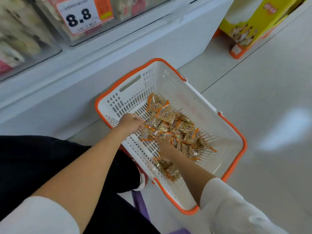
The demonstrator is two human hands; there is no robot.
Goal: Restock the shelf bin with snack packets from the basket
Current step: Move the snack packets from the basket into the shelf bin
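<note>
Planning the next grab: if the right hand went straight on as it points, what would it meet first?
The snack packets: the right hand reaches into the pile. Beyond them, probably the basket floor; depth is unclear.

Obscured items, as I log them: right hand (166, 149), fingers buried among snack packets (182, 125); packet print too small to read; far-left shelf bin (25, 39) blurred, cut off by the edge; price tag (81, 16) small print illegible.

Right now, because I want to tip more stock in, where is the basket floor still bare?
Bare floor of the white plastic basket with the orange rim lies along its right wall and at the near end, beyond the clear orange-edged snack packets. The middle is crowded.
</note>
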